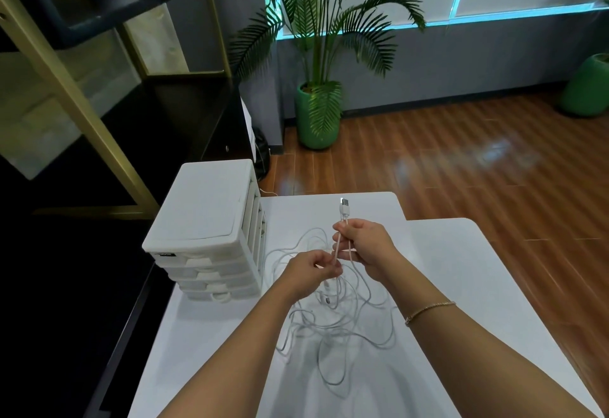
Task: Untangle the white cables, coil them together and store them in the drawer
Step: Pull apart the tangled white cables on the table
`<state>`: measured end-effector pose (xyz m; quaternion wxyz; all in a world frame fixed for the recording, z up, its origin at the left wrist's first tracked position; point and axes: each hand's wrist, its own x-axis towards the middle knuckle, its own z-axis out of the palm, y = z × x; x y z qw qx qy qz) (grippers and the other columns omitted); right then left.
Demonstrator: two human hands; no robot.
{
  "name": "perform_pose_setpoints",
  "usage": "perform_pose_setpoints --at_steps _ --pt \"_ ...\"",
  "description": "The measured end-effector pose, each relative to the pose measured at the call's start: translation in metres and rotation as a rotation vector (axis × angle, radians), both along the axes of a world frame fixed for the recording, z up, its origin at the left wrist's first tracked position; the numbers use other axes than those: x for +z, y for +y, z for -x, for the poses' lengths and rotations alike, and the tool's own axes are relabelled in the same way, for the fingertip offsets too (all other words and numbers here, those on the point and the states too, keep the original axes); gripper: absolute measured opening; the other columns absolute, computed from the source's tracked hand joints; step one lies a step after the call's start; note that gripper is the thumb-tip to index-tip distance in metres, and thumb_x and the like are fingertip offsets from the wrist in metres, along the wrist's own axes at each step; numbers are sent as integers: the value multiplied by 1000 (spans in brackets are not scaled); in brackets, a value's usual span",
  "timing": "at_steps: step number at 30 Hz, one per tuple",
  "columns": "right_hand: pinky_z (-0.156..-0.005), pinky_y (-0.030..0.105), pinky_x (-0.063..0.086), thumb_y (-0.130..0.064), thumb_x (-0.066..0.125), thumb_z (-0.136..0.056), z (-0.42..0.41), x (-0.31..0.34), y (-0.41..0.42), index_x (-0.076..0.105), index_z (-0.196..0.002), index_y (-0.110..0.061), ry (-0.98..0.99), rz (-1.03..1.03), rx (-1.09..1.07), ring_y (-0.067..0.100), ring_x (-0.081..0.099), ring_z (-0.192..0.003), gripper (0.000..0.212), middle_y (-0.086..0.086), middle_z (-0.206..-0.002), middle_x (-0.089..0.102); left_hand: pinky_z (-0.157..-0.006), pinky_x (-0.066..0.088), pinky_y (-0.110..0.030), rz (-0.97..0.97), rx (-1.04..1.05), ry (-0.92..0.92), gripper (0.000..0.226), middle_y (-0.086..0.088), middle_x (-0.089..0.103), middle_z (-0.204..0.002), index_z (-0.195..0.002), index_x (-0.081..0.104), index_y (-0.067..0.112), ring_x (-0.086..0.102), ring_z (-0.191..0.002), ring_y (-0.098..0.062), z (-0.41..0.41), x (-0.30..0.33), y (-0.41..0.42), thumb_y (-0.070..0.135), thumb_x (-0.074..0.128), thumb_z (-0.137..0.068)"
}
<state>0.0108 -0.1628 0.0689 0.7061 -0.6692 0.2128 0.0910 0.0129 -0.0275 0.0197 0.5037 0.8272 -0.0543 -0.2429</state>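
A tangle of white cables [333, 328] lies spread on the white table [461, 285] in front of me. My right hand [365, 247] grips cable strands just below a USB plug [344, 208] that sticks up above its fingers. My left hand [313, 271] pinches a strand a little lower, close beside the right hand. Another plug [326, 297] hangs just under my left hand. A white drawer unit [211, 229] with several shut drawers stands on the table's left side.
A dark shelf with a gold frame [99, 140] rises at the left. Beyond the table is wooden floor [478, 167], with a potted palm [318, 114] and a second green pot [590, 87] by the far wall.
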Motion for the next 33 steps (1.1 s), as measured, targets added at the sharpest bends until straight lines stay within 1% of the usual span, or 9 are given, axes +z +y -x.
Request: perform_pose_setpoints --at_steps 6,11,14,17,20,22,26,29,33 --pt "-55 27 58 -13 48 -98 -3 9 2 62 -94 -3 -17 2 -34 17 53 -60 18 8 -73 53 -68 46 -22 -53 -9 -14 11 0 64 -92 -78 59 28 61 -83 -15 -1 -4 0 29 69 -83" --pt "-54 27 54 -15 44 -99 -5 15 -2 61 -96 -5 -9 2 -75 15 49 -58 19 7 -71 50 -52 36 -17 -152 -34 -58 15 5 50 -71 -88 60 19 46 -60 -7 -1 -9 4 33 63 -88" --pt "-50 26 49 -15 45 -99 -9 18 -7 60 -89 -9 -6 -3 -129 14 47 -56 19 6 -68 49 -57 36 -20 -220 -29 -66 19 0 54 -72 -82 60 19 48 -67 -11 -2 -15 9 37 63 -87" --pt "-44 24 41 -15 47 -98 -15 23 -16 59 -83 -12 -16 -44 -200 13 42 -52 19 4 -65 47 -50 31 -15 -300 -35 -78 26 4 48 -62 -76 60 10 43 -55 -6 -3 -21 19 32 61 -90" --pt "-38 20 33 -14 45 -98 -21 27 -23 57 -80 -12 -36 -62 -237 12 35 -50 21 3 -63 43 -51 30 -17 -365 -43 -71 37 0 52 -71 -64 46 13 40 -57 -5 -3 -26 27 33 55 -93" --pt "-36 19 30 -15 43 -99 -23 27 -25 57 -80 -12 -42 -52 -245 11 32 -50 24 2 -63 41 -51 30 -18 -398 -49 -46 39 -1 52 -74 -65 43 11 39 -57 -7 -4 -25 29 36 51 -95" --pt "-32 17 26 -15 42 -99 -25 26 -23 56 -79 -13 -30 -32 -264 10 30 -49 25 1 -63 40 -54 34 -16 -391 -58 -15 24 0 56 -92 -85 56 14 50 -73 -11 -5 -17 30 37 52 -94" --pt "-32 16 25 -16 42 -99 -25 28 -22 56 -79 -13 -24 -40 -268 10 30 -49 25 1 -63 40 -58 38 -17 -399 -40 -4 22 -4 56 -105 -85 57 19 53 -83 -15 -8 -18 30 39 53 -92" --pt "-31 16 25 -16 41 -100 -26 28 -20 58 -86 -10 -3 -30 -257 11 29 -50 23 1 -64 39 -88 48 -35 -429 36 20 18 -12 52 -124 -73 55 36 54 -112 -31 -11 -21 26 47 57 -86"
